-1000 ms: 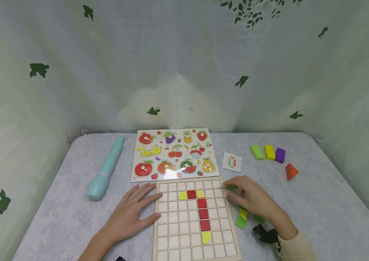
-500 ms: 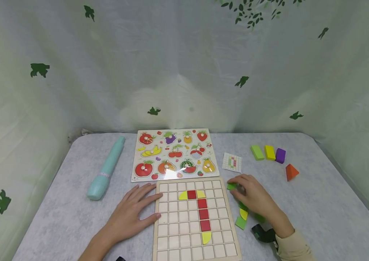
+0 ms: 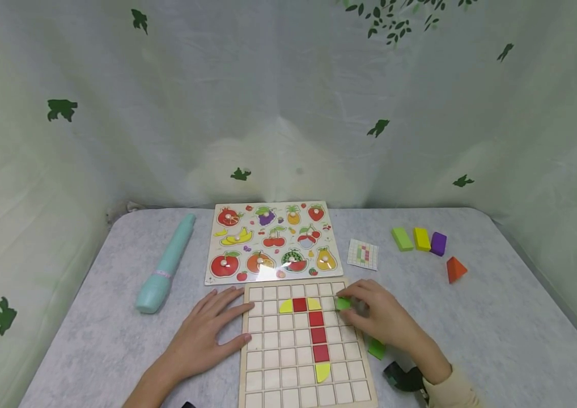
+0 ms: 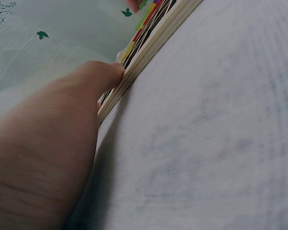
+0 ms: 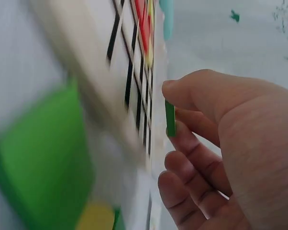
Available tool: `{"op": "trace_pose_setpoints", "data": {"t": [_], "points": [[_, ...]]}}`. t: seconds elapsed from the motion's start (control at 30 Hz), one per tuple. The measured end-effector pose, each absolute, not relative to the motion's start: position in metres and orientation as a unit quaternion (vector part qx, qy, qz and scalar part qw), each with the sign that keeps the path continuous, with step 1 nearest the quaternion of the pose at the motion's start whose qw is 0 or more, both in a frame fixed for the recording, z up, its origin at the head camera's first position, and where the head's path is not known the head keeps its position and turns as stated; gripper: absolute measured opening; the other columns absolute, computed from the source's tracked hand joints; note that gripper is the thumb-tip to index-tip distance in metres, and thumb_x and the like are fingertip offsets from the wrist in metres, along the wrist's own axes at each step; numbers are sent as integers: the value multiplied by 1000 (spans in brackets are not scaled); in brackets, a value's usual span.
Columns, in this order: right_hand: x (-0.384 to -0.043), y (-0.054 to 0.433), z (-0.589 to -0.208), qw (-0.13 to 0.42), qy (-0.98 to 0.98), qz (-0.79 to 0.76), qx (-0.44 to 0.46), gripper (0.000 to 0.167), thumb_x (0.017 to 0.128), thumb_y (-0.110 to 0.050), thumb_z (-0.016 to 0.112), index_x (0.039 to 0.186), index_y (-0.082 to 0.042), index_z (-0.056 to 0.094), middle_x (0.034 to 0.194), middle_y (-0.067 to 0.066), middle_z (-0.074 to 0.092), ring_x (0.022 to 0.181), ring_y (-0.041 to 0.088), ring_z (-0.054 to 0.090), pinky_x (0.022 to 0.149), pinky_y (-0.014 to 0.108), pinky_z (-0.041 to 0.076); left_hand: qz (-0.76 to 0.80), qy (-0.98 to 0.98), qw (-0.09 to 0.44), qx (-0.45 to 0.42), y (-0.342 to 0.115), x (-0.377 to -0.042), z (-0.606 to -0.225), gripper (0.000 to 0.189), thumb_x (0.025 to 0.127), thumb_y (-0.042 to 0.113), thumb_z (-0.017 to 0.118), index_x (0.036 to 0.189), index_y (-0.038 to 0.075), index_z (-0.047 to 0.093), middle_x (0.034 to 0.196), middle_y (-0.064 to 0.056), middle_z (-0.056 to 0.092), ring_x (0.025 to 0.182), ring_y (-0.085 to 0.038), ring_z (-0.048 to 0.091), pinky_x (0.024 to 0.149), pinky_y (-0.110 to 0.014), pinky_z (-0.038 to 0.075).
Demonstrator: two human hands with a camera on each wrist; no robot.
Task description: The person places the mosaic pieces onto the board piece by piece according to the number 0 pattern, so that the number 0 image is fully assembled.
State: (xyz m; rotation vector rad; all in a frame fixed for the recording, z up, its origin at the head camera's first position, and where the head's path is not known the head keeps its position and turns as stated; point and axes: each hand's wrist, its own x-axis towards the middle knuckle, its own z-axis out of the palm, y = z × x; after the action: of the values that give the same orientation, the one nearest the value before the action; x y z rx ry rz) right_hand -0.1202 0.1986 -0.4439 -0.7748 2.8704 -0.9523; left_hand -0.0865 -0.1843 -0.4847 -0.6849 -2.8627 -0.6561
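A wooden grid board (image 3: pixel 270 358) lies at the front of the table. Red square tiles (image 3: pixel 318 335) and yellow rounded tiles (image 3: pixel 322 372) sit in its cells. My left hand (image 3: pixel 204 334) rests with extended fingers against the board's left edge; in the left wrist view its thumb (image 4: pixel 103 74) touches the rim. Over the board's upper right, my right hand (image 3: pixel 385 314) pinches a green tile (image 3: pixel 342 304) between thumb and fingers. The right wrist view shows that green tile (image 5: pixel 170 117) edge-on, above the cells. Below the right hand lies a loose green tile (image 3: pixel 376 348), partly covered.
Behind the board lies a fruit peg puzzle (image 3: pixel 274 241). A small pattern card (image 3: pixel 363 254) is beside it. Green, yellow (image 3: pixel 421 238) and purple blocks and an orange triangular block (image 3: pixel 455 270) lie back right. On the left is a long turquoise object (image 3: pixel 166 266).
My right hand has picked up the green tile from beside the board and carried it left over the board's upper right cells. The left hand has stayed in place.
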Motion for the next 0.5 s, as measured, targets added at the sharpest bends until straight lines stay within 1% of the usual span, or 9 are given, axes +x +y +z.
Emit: {"op": "trace_pose_setpoints", "data": {"t": [0.1, 0.2, 0.27, 0.4, 0.5], "points": [[-114, 189, -442, 27, 908, -319, -269, 30, 91, -24, 81, 119, -20, 74, 111, -12, 64, 94, 12, 56, 75, 24, 55, -218, -947, 64, -228, -184, -87, -485, 61, 88, 58, 74, 142, 34, 63, 157, 2, 50, 148, -19, 41, 127, -48, 22], [-108, 181, -442, 53, 899, -330, -282, 29, 91, -27, 81, 120, -24, 73, 115, -17, 63, 98, 10, 56, 81, 23, 56, -217, -946, 66, -230, -184, -87, -484, 61, 88, 58, 74, 142, 34, 63, 157, 2, 50, 148, -19, 41, 127, -48, 22], [-105, 177, -442, 61, 889, -336, -306, 29, 92, -27, 80, 119, -25, 73, 116, -17, 64, 99, 9, 57, 82, 23, 56, -217, -946, 67, -231, -184, -87, -484, 61, 88, 58, 74, 142, 34, 63, 157, 2, 49, 148, -19, 41, 127, -48, 22], [-99, 167, -444, 73, 869, -332, -359, 24, 93, -27, 79, 116, -25, 73, 112, -19, 65, 98, 6, 57, 84, 22, 54, -218, -946, 68, -231, -184, -87, -484, 61, 88, 58, 74, 142, 33, 63, 157, 2, 50, 148, -20, 42, 127, -48, 22], [-93, 160, -445, 97, 858, -325, -386, 21, 95, -31, 77, 115, -28, 72, 111, -20, 65, 98, 2, 57, 87, 21, 54, -219, -946, 67, -231, -184, -87, -484, 60, 88, 58, 74, 142, 33, 63, 157, 2, 50, 148, -20, 41, 127, -48, 22]]}}
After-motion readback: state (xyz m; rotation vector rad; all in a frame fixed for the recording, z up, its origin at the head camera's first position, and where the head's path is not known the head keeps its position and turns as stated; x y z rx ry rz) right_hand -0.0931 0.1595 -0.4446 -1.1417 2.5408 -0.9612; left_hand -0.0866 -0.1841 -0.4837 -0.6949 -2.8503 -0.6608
